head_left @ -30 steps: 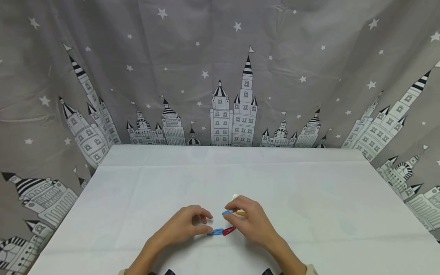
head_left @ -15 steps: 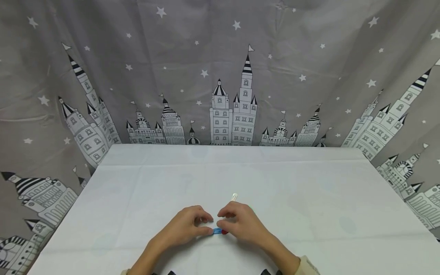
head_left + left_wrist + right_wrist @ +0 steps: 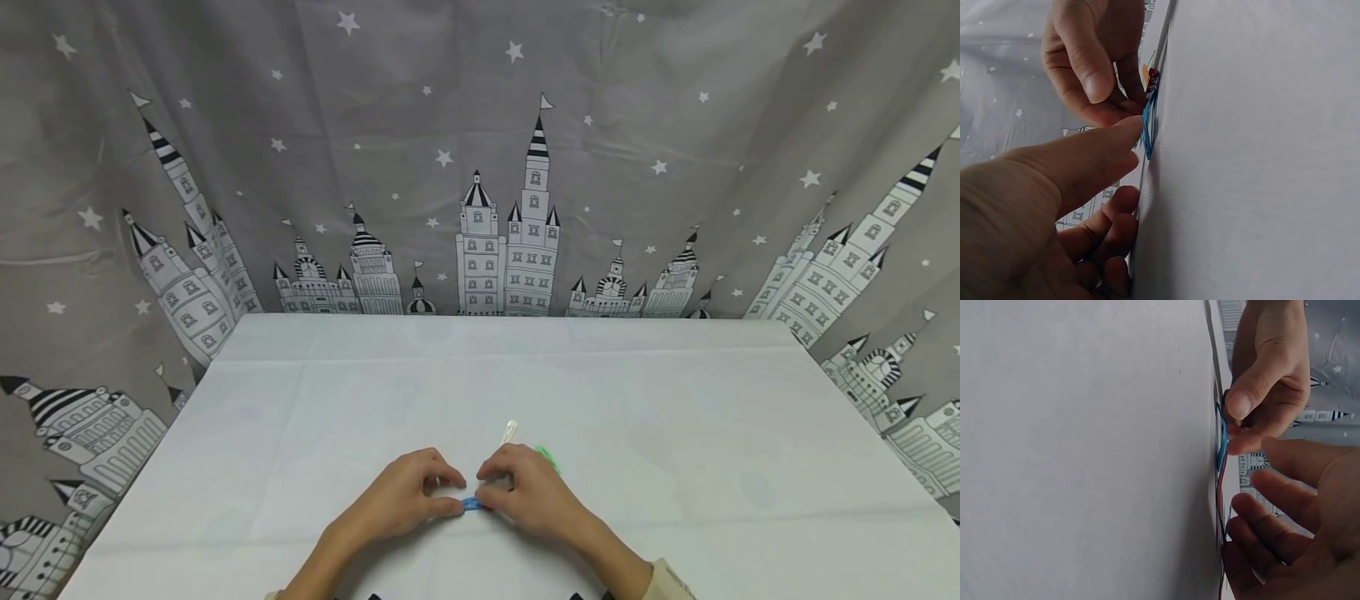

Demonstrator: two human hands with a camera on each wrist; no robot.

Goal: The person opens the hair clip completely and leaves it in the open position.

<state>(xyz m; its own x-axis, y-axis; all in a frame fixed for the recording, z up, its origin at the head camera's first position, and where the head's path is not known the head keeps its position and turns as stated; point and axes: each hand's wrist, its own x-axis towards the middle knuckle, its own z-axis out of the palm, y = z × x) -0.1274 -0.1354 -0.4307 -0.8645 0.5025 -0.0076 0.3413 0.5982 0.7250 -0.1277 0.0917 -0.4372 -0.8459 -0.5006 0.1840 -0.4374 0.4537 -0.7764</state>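
A blue snap hair clip [image 3: 471, 504] lies low on the white tabletop between the two hands. My left hand [image 3: 405, 493] comes from the left, its thumb tip right at the clip's left end and its bent fingers apart from the thumb. Opposite it, my right hand [image 3: 528, 492] has its thumb tip at the clip's right end, with a gap between thumb and index finger. In the left wrist view a dark red clip [image 3: 1152, 81] adjoins the blue one, and a bit of orange clip [image 3: 1145, 74] shows beyond. In the head view the right hand hides both.
A white snap clip [image 3: 510, 431] lies just beyond the right hand, and a green clip [image 3: 548, 459] pokes out to its right. The white cloth-covered table [image 3: 637, 400] reaches back to a grey curtain [image 3: 405, 108] printed with castles and stars.
My right hand has moved left and toward me, from beside another blue clip to the near one. It now covers the red and orange clips and uncovers the green one. The left hand shifted slightly.
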